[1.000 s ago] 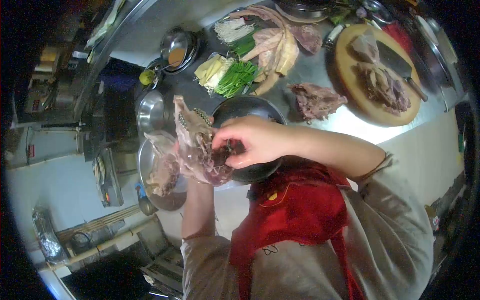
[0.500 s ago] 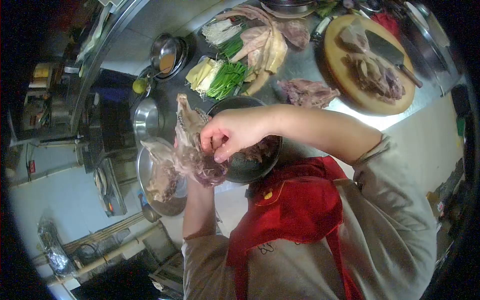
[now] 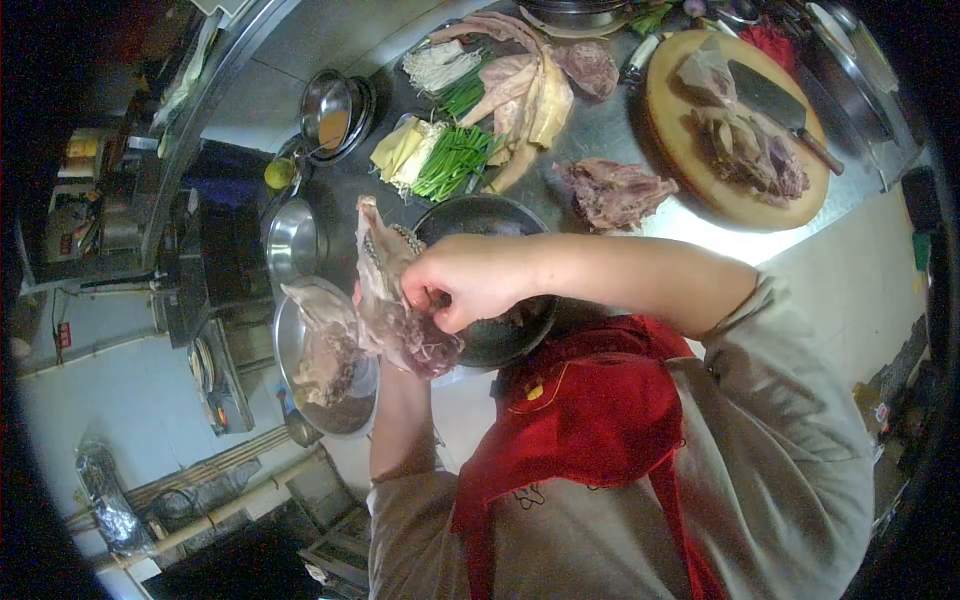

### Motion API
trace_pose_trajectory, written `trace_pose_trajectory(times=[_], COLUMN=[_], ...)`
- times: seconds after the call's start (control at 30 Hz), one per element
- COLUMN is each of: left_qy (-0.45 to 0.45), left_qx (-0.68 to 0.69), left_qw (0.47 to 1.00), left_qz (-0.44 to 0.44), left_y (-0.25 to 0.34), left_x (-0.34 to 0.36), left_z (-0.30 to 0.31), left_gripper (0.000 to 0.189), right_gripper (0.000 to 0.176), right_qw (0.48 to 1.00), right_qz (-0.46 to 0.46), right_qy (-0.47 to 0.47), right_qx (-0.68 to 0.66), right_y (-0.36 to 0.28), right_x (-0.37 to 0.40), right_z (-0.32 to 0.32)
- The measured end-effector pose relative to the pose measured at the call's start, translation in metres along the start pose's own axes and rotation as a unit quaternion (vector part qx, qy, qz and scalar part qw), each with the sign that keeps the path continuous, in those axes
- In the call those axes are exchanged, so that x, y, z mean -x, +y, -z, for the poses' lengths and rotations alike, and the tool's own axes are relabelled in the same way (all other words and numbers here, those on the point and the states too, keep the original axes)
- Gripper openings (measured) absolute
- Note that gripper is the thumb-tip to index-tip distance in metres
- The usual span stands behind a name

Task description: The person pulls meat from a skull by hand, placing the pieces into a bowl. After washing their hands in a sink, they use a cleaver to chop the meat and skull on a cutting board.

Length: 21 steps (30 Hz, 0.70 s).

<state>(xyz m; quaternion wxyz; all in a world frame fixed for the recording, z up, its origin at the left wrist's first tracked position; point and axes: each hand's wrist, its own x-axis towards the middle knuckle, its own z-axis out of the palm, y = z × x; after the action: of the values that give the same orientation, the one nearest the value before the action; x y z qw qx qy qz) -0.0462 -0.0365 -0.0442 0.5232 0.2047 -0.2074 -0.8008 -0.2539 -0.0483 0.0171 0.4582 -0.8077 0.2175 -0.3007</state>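
Note:
My left hand [image 3: 357,292] is mostly hidden behind a bony piece of meat [image 3: 385,305] and holds it up from below, with only a bit of finger showing at its edge. Against the meat's right side, my right hand [image 3: 465,280] has its fingers curled and pinched. What lies between those fingers is too small to tell. Behind and below my right hand is a black bowl [image 3: 500,350] with dark contents. To the left, another piece of meat [image 3: 328,345] lies in a metal bowl [image 3: 285,340].
Chopped greens [image 3: 455,165], pale poultry pieces [image 3: 520,90] and another meat piece [image 3: 615,190] lie on the metal counter. At upper right, a round cutting board [image 3: 670,120] bears meat and a cleaver [image 3: 770,95]. Metal bowls [image 3: 295,235] stand at the left.
My right hand and forearm have shifted slightly down, with the fingers drawn tighter together at the meat. The held meat has moved only slightly.

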Motion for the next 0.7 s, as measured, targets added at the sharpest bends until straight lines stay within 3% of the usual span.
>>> trace_pose_trajectory(times=[0.3, 0.4, 0.5, 0.7], left_qy=[-0.002, 0.029, 0.072, 0.119], left_qx=[0.003, 0.006, 0.011, 0.016], left_qw=[1.000, 0.999, 0.997, 0.992], left_qz=[-0.013, -0.022, -0.039, -0.046], left_y=[-0.001, 0.001, 0.002, 0.002], left_x=[0.009, 0.010, 0.009, 0.006], left_z=[-0.005, 0.003, 0.012, 0.024], left_gripper=[0.058, 0.058, 0.058, 0.057], right_gripper=[0.020, 0.016, 0.014, 0.014], right_qw=[0.995, 0.973, 0.976, 0.986], right_qz=[-0.048, -0.079, -0.081, -0.071], right_qy=[0.081, 0.062, 0.049, 0.137], right_qx=[-0.035, -0.206, -0.194, -0.067], right_y=[0.003, 0.017, 0.015, 0.008], right_x=[0.008, 0.007, 0.009, 0.007], right_z=[-0.018, -0.029, -0.027, -0.030])
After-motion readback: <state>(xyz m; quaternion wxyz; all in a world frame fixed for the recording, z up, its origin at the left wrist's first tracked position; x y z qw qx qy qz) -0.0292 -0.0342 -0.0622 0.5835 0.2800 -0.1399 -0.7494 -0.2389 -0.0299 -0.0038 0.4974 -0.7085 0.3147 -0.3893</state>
